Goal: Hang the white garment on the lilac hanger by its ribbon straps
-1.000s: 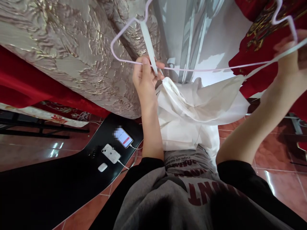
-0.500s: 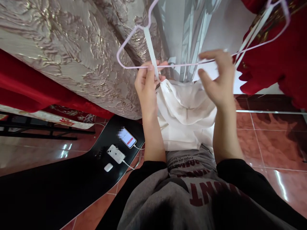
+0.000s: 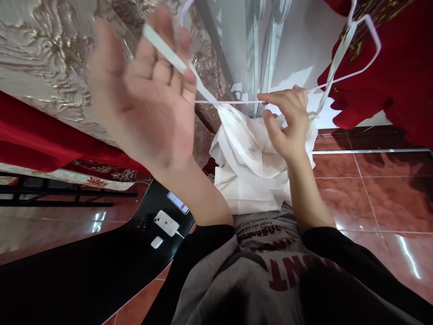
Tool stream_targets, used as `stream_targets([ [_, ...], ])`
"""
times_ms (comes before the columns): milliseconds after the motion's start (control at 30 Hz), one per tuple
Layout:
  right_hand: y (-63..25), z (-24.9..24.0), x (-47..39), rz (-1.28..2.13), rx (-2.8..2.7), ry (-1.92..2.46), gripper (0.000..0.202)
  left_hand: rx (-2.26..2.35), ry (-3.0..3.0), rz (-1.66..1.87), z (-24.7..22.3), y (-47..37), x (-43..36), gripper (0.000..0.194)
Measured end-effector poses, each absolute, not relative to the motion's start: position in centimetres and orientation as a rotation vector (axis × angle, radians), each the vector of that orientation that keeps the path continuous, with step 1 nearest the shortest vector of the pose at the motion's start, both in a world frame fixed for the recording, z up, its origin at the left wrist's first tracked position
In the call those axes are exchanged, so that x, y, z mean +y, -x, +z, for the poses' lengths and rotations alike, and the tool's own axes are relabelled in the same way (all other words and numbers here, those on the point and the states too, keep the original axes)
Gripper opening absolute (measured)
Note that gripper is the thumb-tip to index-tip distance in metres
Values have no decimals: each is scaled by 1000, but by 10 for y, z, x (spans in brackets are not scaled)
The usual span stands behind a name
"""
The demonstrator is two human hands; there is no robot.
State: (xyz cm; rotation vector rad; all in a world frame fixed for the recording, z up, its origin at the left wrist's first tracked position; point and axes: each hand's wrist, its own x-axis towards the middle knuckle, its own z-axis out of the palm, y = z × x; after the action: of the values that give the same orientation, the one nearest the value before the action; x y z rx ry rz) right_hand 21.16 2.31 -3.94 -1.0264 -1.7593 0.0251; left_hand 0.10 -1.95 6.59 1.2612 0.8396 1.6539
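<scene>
My left hand (image 3: pixel 155 99) is raised close to the camera, palm facing me and slightly blurred. Its fingers are partly curled, with a white strap (image 3: pixel 169 55) caught across them. That strap runs taut down to a white garment (image 3: pixel 250 153) hanging in front of my lap. A pale pink hanger (image 3: pixel 374 43) spans the view; its left end is mostly hidden behind my left hand. My right hand (image 3: pixel 287 122) holds the hanger's lower bar with bent fingers, the thumb apart from the index finger. A second white strap (image 3: pixel 334 67) hangs over the hanger's right shoulder.
On my left, a black seat (image 3: pixel 84 257) carries a white phone (image 3: pixel 165 222), a second phone (image 3: pixel 178 202) with its screen lit, and a small white case (image 3: pixel 156 242). Patterned fabric (image 3: pixel 30 58) and red cloth (image 3: pixel 392 76) hang at both sides. Red tiles (image 3: pixel 389 194) cover the floor.
My left hand has moved up and left, pulling the left strap off the hanger's shoulder and away from it. My right hand has shifted left and down along the bar.
</scene>
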Motion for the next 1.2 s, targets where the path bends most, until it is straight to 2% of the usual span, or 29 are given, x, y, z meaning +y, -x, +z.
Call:
stream_targets([
  [33,-212,-39,23,36,-1781,1035,27,858,-1204,1717,66,4,-16,65],
  [100,-214,-39,23,69,-1797,1036,28,859,-1062,1911,56,13,-10,65],
  [200,-215,-40,23,104,-1764,1014,28,922,-785,2198,25,14,-2,41],
  [300,-212,-40,22,127,-1771,1019,30,1049,-708,2098,-3,2,7,14],
  [367,-209,-38,20,147,-1774,1023,30,1042,-775,1938,-11,-10,12,9],
  [533,-211,-29,13,191,-1775,892,27,768,-990,1837,-7,-45,12,21],
  [700,-258,-19,15,71,-1223,778,30,623,-973,1916,-4,-59,7,23],
  [900,-282,-8,22,316,-1528,975,27,743,-1044,1919,-8,-50,15,26],
  [1033,-272,-3,29,314,-1324,923,18,755,-1072,1897,-8,-49,14,25],
  [1200,-268,5,21,630,-1350,986,14,683,-1028,1922,-10,-47,15,24],
])
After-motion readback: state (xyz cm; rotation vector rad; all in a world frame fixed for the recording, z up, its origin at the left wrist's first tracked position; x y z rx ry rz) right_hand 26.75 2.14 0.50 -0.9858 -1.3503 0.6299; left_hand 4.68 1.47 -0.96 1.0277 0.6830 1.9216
